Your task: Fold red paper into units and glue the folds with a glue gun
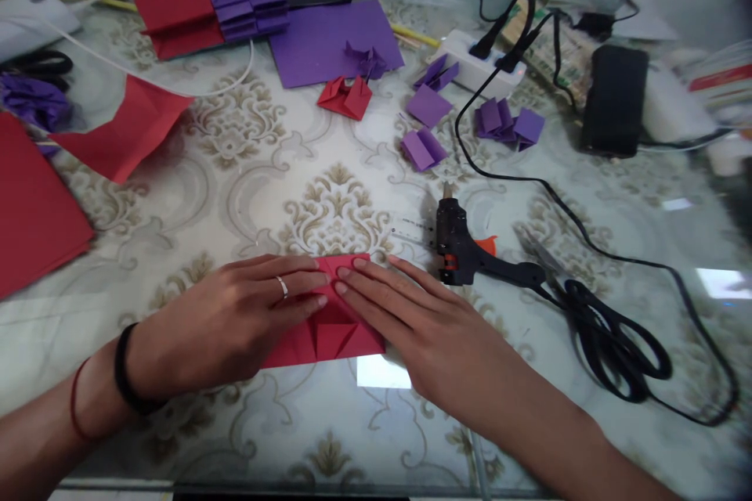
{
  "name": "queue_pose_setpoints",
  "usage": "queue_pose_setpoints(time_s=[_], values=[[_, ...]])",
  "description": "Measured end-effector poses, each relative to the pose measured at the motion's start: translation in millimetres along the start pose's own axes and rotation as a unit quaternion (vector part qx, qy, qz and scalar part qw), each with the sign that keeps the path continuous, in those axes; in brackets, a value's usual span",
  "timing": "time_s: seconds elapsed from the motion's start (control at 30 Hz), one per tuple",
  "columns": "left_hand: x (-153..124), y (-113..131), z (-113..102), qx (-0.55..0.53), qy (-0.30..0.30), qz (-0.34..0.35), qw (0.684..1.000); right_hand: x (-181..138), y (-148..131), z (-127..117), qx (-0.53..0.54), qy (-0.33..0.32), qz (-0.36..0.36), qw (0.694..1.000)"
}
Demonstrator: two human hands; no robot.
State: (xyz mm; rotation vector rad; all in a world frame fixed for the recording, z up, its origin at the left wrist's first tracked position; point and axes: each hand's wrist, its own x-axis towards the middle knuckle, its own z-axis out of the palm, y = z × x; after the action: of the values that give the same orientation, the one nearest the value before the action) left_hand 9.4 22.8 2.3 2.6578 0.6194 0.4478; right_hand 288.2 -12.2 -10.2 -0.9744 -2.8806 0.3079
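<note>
A folded sheet of red paper (338, 333) lies on the patterned table near its front, with creases and triangular flaps along its lower part. My left hand (235, 321) rests flat over its left side, fingers stretched to the right. From the right, my right hand (411, 297) lies flat across the paper's upper right, fingers extended and pointing up-left. The fingertips of both hands almost meet on the paper. Part of the sheet is hidden beneath them. To the right of my right hand lies a black glue gun (455, 243), its nozzle pointing away.
Black-handled scissors (614, 337) and a looping black cable (587, 239) lie at the right. Farther back are small folded purple pieces (426, 149), a folded red piece (346, 98), a white power strip (479, 66) and a black box (615, 98). Red sheets (35, 211) lie left.
</note>
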Motion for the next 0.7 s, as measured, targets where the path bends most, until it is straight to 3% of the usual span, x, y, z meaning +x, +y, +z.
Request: queue_pose_setpoints(time_s=[0.3,0.5,0.7], values=[[3.0,3.1,-1.4,0.048,0.003,0.005,0.999,3.3,4.5,-5.0,-0.034,0.077,0.069,0.994],[3.8,4.1,-2.1,0.051,-0.012,0.014,0.999,2.9,7.3,-8.0,-0.055,0.079,0.118,0.988],[4.3,5.6,6.2,0.057,-0.05,-0.001,0.997,5.1,6.0,-7.8,-0.066,0.07,0.112,0.989]])
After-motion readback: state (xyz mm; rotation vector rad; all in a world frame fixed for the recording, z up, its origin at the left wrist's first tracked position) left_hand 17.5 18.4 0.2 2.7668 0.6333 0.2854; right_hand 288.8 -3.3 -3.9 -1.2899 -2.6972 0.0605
